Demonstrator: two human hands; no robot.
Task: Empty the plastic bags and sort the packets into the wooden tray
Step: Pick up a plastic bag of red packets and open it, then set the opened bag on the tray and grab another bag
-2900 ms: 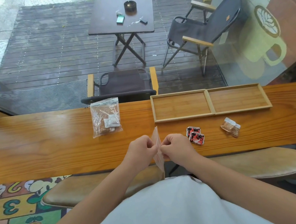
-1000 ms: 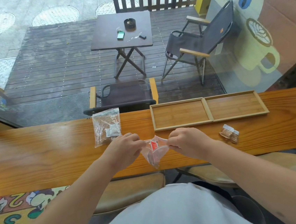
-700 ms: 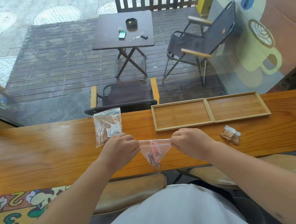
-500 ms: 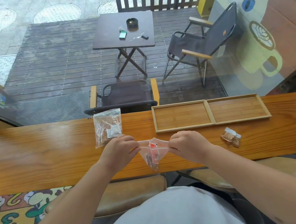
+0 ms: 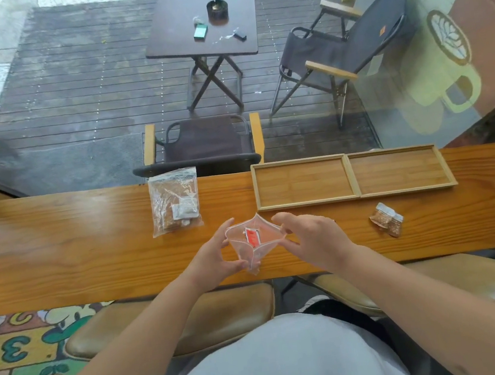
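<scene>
A small clear plastic bag [image 5: 253, 241] is held open above the near edge of the wooden counter [image 5: 63, 246], with a red packet [image 5: 252, 237] inside it. My left hand [image 5: 215, 258] grips the bag's left side and bottom. My right hand [image 5: 308, 240] holds its right rim, fingers spread. A second clear bag [image 5: 174, 202] with brown and white packets lies to the left, farther back. The wooden tray [image 5: 352, 176] with two compartments sits at the back right. Two brown packets [image 5: 387, 223] lie in front of it.
A glass window runs along the counter's far edge, with chairs and a small table on the deck outside. Padded stools [image 5: 169, 327] stand below the counter's near edge.
The two red packets that lay on the counter earlier are gone from it. The bag's mouth, pulled flat between my hands, is now spread wide open, and my fingers have loosened.
</scene>
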